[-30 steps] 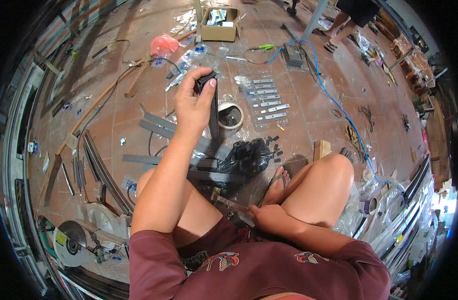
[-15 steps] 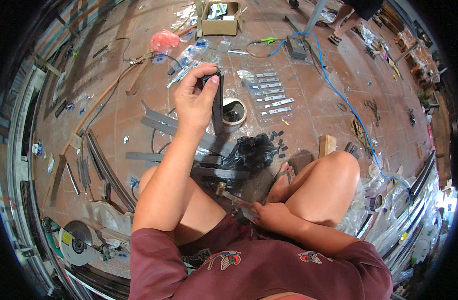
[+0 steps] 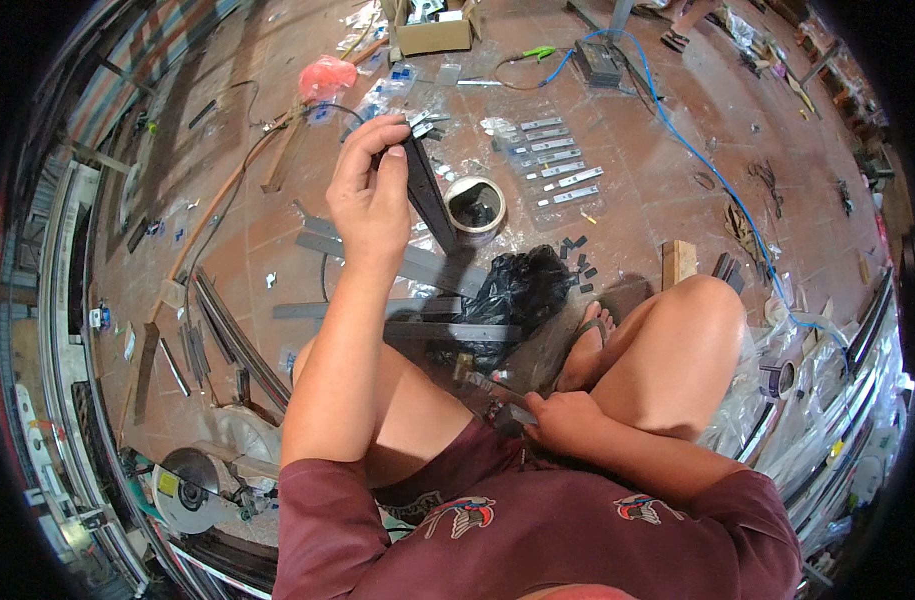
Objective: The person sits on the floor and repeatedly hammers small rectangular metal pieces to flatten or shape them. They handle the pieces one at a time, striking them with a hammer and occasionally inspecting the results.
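Observation:
My left hand, raised in front of me, is closed round the upper end of a long dark metal profile. The profile slants down and to the right, its lower end beside a round tape roll that has black pieces in its hollow. Low between my legs, my right hand is closed round a slim hammer-like tool. Its far end is smeared by motion, with a small yellowish part. Grey metal strips and a crumpled black plastic bag lie on the floor below the profile.
Small black pieces lie beside the bag. Several silvery hinge-like parts sit in a row farther off. A cardboard box stands at the back, a blue hose curves down the right, and a circular saw stands lower left.
The view has shifted a little. The profile has tilted, from nearly upright to slanting, its lower end swinging right. The tool in my right hand has moved and its far end is blurred.

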`<state>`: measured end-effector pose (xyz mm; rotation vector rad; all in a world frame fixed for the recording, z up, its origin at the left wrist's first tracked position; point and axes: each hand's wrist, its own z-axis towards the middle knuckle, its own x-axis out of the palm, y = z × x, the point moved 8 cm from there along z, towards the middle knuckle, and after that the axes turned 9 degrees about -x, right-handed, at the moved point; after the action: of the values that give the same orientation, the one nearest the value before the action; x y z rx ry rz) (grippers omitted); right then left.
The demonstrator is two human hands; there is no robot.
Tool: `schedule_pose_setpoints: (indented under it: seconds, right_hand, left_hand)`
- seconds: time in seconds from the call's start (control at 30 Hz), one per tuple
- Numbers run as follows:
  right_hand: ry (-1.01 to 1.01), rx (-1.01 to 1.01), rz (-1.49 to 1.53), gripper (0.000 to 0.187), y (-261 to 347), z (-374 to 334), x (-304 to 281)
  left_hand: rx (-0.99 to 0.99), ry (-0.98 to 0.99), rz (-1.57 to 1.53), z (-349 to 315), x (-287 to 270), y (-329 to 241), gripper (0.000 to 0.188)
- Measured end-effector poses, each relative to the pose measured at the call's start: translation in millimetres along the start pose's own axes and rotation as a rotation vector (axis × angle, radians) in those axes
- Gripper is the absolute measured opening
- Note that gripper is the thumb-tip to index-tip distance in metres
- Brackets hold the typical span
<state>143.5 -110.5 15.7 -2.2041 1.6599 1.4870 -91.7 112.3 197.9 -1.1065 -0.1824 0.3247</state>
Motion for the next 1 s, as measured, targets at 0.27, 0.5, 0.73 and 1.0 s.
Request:
schedule_pose_setpoints:
  seconds: [0.27,0.5,0.73,1.0]
  right_hand:
    - [0.003,0.004,0.020,0.040,-6.4,2.2,6.5]
    - [-0.027,0.066,0.227,0.046,-18.5,-10.6,-6.7]
    - [-0.203,0.030,0.497,0.046,-25.7,-71.5,-81.9]
    - [-0.656,0.154,0.395,0.048,-49.8,-128.4,-156.5]
  left_hand:
    - [-0.051,0.051,-0.068,-3.0,7.8,7.6,0.024]
    - [-0.119,0.064,0.105,7.3,-1.4,16.6,0.036]
    - [-0.115,0.014,0.104,10.4,-9.1,27.1,0.046]
    - [-0.203,0.025,0.237,13.7,-8.0,60.9,0.046]
